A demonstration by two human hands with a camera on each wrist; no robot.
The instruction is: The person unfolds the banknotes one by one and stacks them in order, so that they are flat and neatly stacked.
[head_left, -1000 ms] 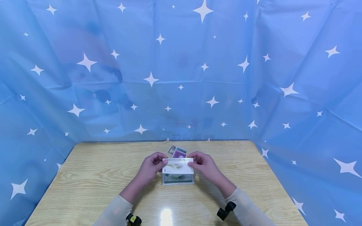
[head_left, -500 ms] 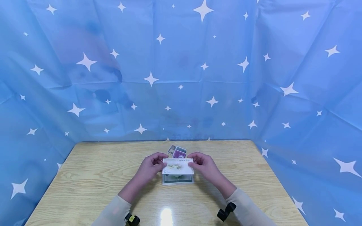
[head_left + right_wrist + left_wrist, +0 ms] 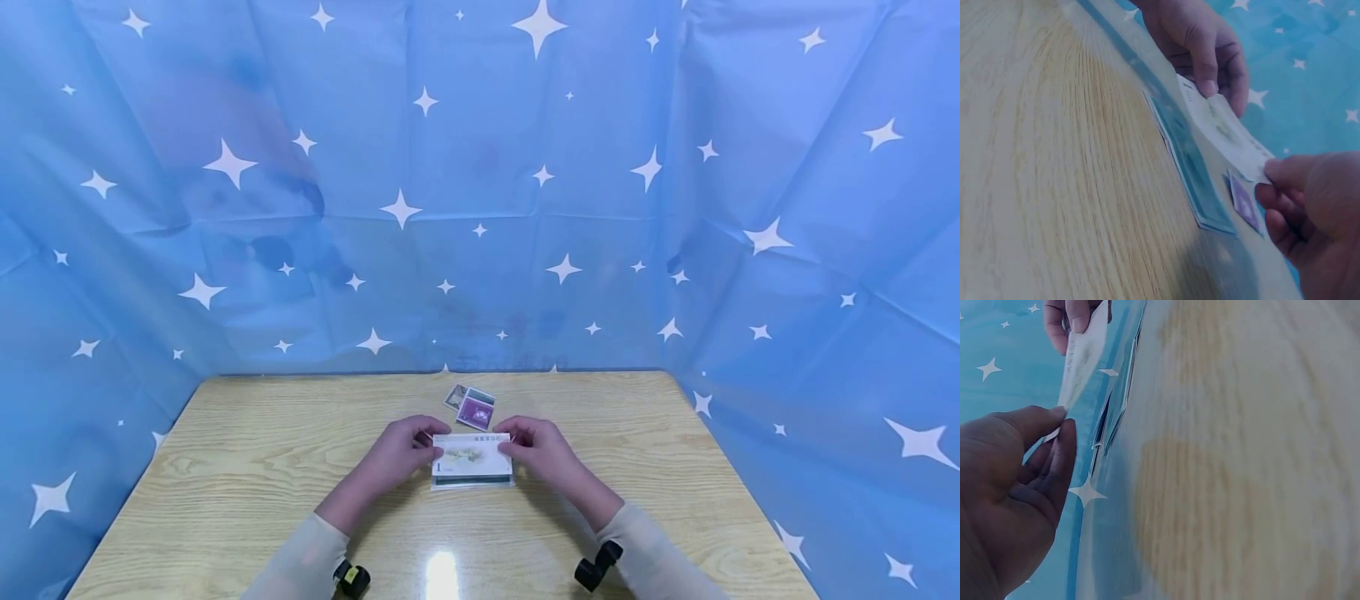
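A white banknote-like paper slip [image 3: 471, 457], printed with a 1 and a pale picture, is held flat between both hands. My left hand [image 3: 405, 448] pinches its left end between thumb and fingers. The right hand [image 3: 538, 450] pinches the opposite end the same way. In the right wrist view the slip [image 3: 1225, 132] bows slightly and hangs above a green-bordered paper note [image 3: 1191, 169] on the table. From the head view, the slip covers most of that green note [image 3: 472, 482], leaving its near edge showing.
Just beyond the hands, a purple stamp-like card [image 3: 476, 412] overlaps a darker small card [image 3: 455, 396]. The wooden table [image 3: 285, 467] ends in front of a blue star-patterned curtain [image 3: 480, 167]. Black wrist devices [image 3: 598, 565] sit on both forearms.
Both hands have brought the slip nearer to the person. It now covers more of the green note, and the purple card behind shows more fully.
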